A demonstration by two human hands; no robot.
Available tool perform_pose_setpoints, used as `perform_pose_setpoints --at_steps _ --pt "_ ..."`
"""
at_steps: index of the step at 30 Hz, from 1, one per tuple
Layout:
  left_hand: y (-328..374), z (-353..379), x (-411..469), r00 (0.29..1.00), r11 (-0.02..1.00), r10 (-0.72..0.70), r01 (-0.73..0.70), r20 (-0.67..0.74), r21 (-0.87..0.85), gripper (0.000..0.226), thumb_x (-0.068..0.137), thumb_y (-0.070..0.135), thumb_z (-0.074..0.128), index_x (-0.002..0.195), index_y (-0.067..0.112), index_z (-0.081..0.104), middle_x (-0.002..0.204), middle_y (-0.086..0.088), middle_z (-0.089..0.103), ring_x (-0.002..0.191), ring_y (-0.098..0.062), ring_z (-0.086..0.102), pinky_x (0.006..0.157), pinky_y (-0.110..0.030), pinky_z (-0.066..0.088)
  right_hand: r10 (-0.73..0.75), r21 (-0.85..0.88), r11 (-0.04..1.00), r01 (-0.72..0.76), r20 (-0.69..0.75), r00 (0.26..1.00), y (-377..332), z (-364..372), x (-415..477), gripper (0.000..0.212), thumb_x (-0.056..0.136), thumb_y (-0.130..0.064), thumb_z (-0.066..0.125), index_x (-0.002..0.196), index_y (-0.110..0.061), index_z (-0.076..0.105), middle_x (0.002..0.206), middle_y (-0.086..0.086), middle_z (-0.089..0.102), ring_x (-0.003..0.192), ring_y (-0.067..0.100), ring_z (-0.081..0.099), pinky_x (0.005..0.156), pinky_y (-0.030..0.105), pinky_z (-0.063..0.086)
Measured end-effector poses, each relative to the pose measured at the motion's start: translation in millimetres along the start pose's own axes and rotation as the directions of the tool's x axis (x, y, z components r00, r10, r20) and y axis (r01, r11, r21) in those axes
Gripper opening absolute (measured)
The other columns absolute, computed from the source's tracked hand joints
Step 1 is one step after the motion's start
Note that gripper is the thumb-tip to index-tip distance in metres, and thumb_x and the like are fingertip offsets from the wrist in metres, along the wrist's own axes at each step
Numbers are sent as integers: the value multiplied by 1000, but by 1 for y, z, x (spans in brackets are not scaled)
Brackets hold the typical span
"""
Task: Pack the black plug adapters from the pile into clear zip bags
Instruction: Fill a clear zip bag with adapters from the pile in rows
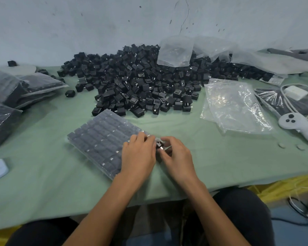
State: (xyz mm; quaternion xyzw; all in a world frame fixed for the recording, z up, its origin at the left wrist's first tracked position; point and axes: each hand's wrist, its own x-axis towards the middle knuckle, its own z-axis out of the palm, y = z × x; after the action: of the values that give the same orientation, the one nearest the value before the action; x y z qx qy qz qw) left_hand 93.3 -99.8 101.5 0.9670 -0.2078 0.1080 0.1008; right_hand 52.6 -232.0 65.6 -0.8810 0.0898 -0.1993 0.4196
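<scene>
Adapter pile (140,80) behind filled bag (100,137), controller (295,125) right

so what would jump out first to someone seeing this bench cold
First the heap of black plug adapters at the back, against the wall. Then the zip bag in front of it, packed in neat rows, with the left hand resting on its near end and the right hand pinching one adapter there. Crinkled empty bags lie to the right, filled bags at far left.
</scene>
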Motion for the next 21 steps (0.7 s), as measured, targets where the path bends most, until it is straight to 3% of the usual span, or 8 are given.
perform_pose_setpoints --at_steps 4,9,12,15,18,21 --pt "-3 4 3 998 989 50 -56 -47 -133 26 104 36 45 120 31 65 119 8 59 110 -19 50 83 -34 30 4 -7 1000 -3 146 989 3 -9 14 54 85 -30 75 136 -30 56 96 -13 55 78 2 56 85 24 48" --pt "-8 3 2 993 971 92 -106 -76 -213 28 105 38 43 125 34 63 120 12 61 113 -17 50 83 -36 33 -66 -33 997 76 249 966 5 -13 30 38 85 -31 75 121 -30 64 108 -10 56 84 3 57 84 21 45" --pt "-6 1 4 995 968 94 -99 -33 -229 30 106 42 37 125 39 60 125 15 59 118 -13 48 87 -37 33 -34 -36 998 44 238 971 7 -11 31 23 87 -31 73 105 -22 63 101 -6 67 88 12 63 81 29 50" --pt "-3 4 2 994 972 104 -106 -20 -209 32 106 41 36 129 38 59 136 14 57 127 -12 47 92 -38 30 -51 -92 993 68 175 983 9 -9 29 16 89 -34 67 90 -24 54 91 -9 63 78 8 55 71 24 41" --pt "-3 5 -3 995 965 93 -99 -37 -241 31 106 37 42 133 33 59 139 11 58 129 -12 48 92 -33 26 -98 -109 987 118 178 979 8 -6 26 20 92 -35 63 89 -23 47 90 -7 57 79 11 53 71 29 42" --pt "-11 4 -9 997 976 69 -74 -33 -206 35 103 31 50 136 23 55 136 8 59 128 -16 49 97 -33 33 -93 -117 985 123 230 969 9 -9 28 24 90 -38 68 94 -23 50 90 -9 58 81 11 54 74 27 44"
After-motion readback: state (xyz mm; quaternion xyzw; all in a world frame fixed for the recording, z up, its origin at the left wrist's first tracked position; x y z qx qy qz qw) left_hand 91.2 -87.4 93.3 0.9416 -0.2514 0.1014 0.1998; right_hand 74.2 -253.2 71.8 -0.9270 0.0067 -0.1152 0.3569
